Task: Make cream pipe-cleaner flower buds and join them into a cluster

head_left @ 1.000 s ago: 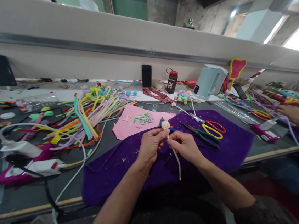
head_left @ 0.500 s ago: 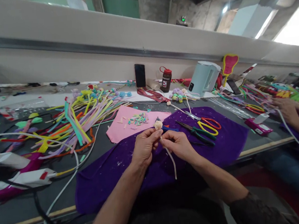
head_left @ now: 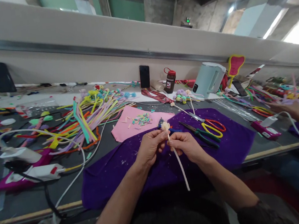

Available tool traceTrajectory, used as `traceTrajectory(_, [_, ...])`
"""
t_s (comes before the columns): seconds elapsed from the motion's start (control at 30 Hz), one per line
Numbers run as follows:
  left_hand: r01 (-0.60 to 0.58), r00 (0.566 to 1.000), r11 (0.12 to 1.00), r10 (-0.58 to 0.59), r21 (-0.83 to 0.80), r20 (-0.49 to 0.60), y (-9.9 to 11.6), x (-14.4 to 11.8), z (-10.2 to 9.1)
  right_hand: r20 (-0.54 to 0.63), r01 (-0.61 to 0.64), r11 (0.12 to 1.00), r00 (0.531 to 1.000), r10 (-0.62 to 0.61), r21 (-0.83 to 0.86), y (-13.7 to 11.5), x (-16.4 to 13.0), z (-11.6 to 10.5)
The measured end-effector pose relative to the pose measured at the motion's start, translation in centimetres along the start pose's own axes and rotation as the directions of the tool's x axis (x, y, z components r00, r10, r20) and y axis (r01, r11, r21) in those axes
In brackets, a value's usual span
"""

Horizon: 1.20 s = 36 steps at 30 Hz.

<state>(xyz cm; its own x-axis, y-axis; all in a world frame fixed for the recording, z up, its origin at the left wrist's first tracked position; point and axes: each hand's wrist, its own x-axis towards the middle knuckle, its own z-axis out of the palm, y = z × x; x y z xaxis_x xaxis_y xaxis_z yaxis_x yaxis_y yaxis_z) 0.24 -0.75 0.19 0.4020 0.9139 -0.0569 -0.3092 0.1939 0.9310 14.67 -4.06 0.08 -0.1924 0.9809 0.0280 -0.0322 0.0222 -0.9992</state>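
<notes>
Both hands meet over a purple cloth (head_left: pixel 113 176) at the table's near edge. My left hand (head_left: pixel 149 147) pinches a cream pipe-cleaner flower (head_left: pixel 165 126) just under its curled head. The flower's white stem (head_left: pixel 181 167) hangs down toward me, and my right hand (head_left: pixel 186 144) grips it a little lower. Scissors with red and yellow handles (head_left: pixel 212 126) and green-handled pliers (head_left: pixel 201 134) lie on the cloth just right of my hands. A pink sheet (head_left: pixel 129 123) with small cut bits lies behind my left hand.
A heap of coloured pipe cleaners (head_left: pixel 85 115) spreads at left, with glue guns (head_left: pixel 30 171) and white cables nearer. A phone (head_left: pixel 144 76), a bottle (head_left: pixel 169 80) and a pale kettle (head_left: pixel 210 80) stand at the back wall. Another person's hands (head_left: pixel 293 107) work at right.
The stem's free end has swung out to the right and lower. My hands stay together on the flower in much the same place; the camera view shifted slightly.
</notes>
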Motion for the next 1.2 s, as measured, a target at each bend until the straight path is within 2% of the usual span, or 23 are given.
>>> traceTrajectory(0.13, [-0.04, 0.996, 0.999, 0.043, 0.031, -0.075, -0.1, -0.1, 0.0, 0.003, 0.036, 0.997, 0.999, -0.036, -0.07, 0.3, 0.1, 0.2])
traceTrajectory(0.4, [-0.081, 0.989, 0.997, 0.081, 0.011, -0.125, 0.0, -0.3, 0.3, 0.016, 0.11, 0.987, 0.994, -0.109, -0.12, 0.4, 0.3, 0.3])
traceTrajectory(0.63, [-0.134, 0.98, 0.991, 0.134, 0.009, -0.148, -0.1, -0.4, 0.4, 0.023, 0.128, 0.98, 0.992, -0.126, -0.15, 0.2, 0.2, 0.5])
traceTrajectory(0.9, [-0.106, 0.988, 0.993, 0.111, 0.045, -0.112, 0.3, -0.4, 0.3, -0.024, 0.19, 0.949, 0.979, -0.203, -0.25, 0.1, 0.3, 0.7])
traceTrajectory(1.07, [-0.056, 0.994, 0.998, 0.054, -0.016, -0.1, 0.5, -0.2, -0.1, 0.001, 0.197, 0.916, 0.978, -0.21, -0.351, -0.5, 0.4, -1.2])
traceTrajectory(1.13, [-0.08, 0.991, 0.994, 0.071, -0.081, -0.116, 0.8, -0.1, -0.3, -0.096, 0.19, 0.889, 0.963, -0.25, -0.417, -0.9, 0.7, -2.8])
traceTrajectory(1.2, [-0.108, 0.986, 0.985, 0.09, -0.131, -0.139, 1.1, 0.0, -0.5, -0.174, 0.18, 0.818, 0.931, -0.322, -0.547, -1.1, 1.1, -4.5])
